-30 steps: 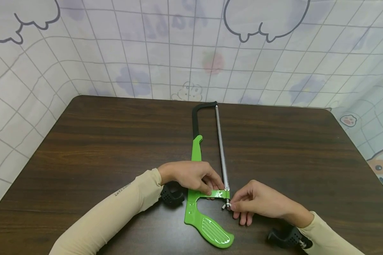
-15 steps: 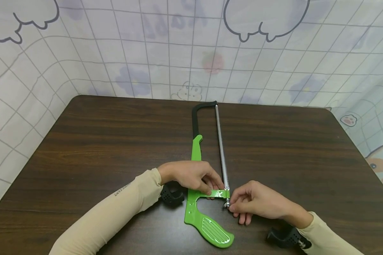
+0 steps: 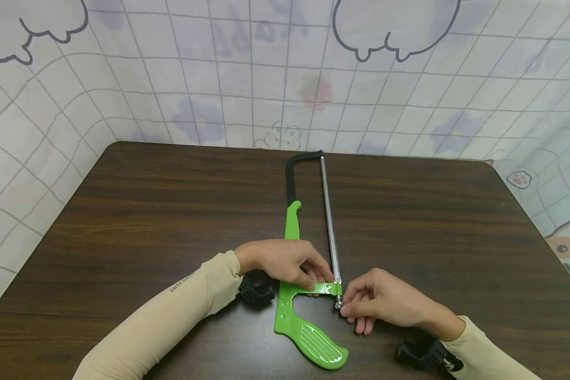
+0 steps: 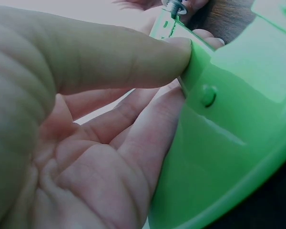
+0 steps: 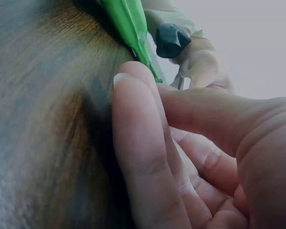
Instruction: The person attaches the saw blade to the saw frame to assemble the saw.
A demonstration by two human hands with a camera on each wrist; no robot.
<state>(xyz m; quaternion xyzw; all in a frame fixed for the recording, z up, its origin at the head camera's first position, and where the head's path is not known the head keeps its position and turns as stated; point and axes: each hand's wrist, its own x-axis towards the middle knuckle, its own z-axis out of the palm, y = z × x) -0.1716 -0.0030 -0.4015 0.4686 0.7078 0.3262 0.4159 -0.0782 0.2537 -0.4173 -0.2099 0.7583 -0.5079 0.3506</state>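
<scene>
held a glossy green frame [image 4: 229, 143] in the left hand [image 4: 102, 131], with its thumb [image 4: 133, 62] laid straight against one edge and fingers [image 4: 155, 129] tucked beneath. reached through to the far side with fingertips [image 4: 207, 36]. showed a round rivet [image 4: 209, 96] near the thumb, a grey metal fitting [image 4: 174, 7] at the top, close before part of the right hand [image 4: 138, 12], and brown wood [image 4: 226, 19] beyond.

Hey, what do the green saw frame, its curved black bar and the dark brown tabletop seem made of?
Green saw frame: probably painted metal, with glossy highlights and rivet-like studs. Curved black bar: perhaps coated metal, evenly dark with little shine; plastic is possible. Dark brown tabletop: wood or laminate, streaky grain, soft sheen.
</scene>
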